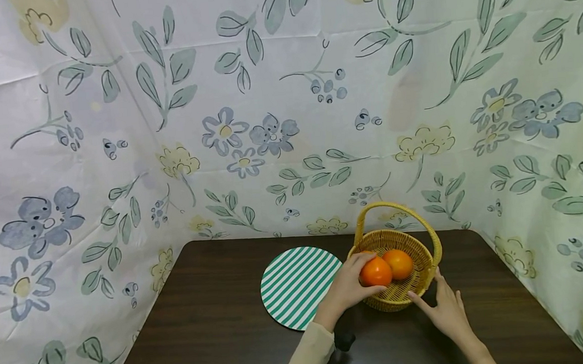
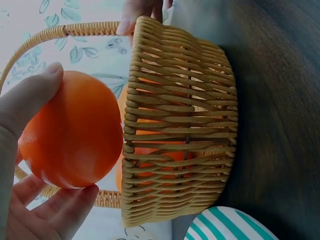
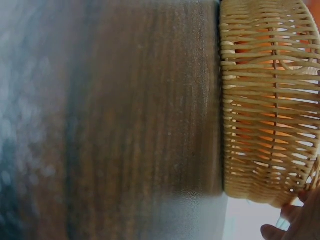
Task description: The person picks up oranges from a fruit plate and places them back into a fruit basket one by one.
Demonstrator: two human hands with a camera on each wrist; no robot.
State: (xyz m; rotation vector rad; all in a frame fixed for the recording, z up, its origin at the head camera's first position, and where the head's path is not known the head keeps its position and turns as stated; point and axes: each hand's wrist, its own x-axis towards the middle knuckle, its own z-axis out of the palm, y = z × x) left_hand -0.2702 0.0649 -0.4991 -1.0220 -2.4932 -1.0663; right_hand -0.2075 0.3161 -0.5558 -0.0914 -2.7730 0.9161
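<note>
My left hand [image 1: 350, 284] holds an orange [image 2: 75, 131] between thumb and fingers. In the left wrist view, the fruit is beside the rim of a yellow wicker basket [image 2: 180, 130]; the head view shows it over the basket's left part. Another orange [image 1: 399, 264] lies inside the basket, and more orange colour shows through the weave in both wrist views. My right hand [image 1: 448, 309] grips the basket's right side near the foot of its arched handle [image 1: 432, 232], thumb toward the front rim. Only part of that hand shows in the right wrist view.
A round placemat [image 1: 298, 287] with green and white stripes lies on the dark wooden table [image 1: 204, 315], left of the basket. Floral cloth [image 1: 273, 205] hangs behind the table and along both sides. A small black object [image 1: 344, 341] sits below my left wrist.
</note>
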